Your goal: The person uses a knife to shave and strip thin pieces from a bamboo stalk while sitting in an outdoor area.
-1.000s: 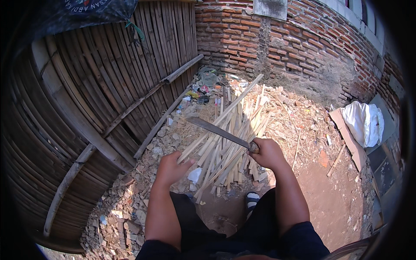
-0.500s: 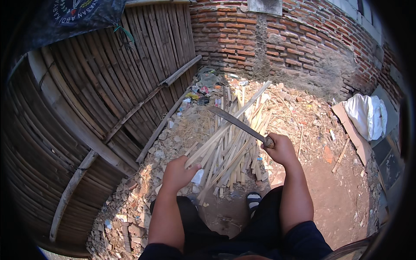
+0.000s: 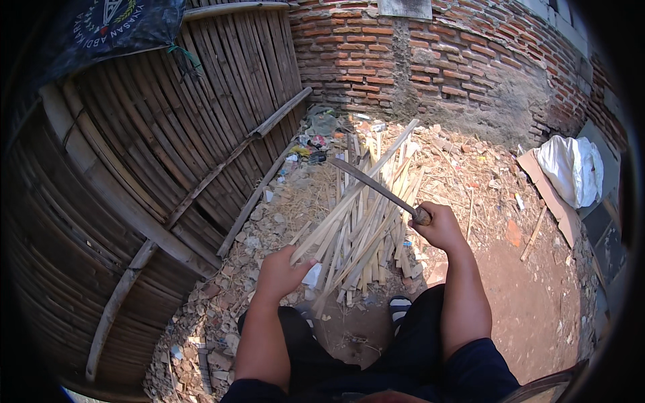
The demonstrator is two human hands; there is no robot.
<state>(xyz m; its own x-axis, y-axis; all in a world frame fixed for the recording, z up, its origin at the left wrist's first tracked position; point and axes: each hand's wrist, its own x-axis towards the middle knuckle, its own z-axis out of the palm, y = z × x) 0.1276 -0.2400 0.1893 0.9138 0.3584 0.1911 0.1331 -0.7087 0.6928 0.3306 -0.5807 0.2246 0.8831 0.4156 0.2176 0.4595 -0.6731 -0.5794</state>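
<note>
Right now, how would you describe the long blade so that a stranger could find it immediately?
Start at the red brick wall at the back, then come down to the heap of pale bamboo strips on the dirt before it. Above that heap the right hand grips the long blade: the only dark, metal piece, raised aslant over the light strips.

A dark banner with a round green and white emblem hung far up-left of the left hand's fingers, on the bamboo fence.
</note>
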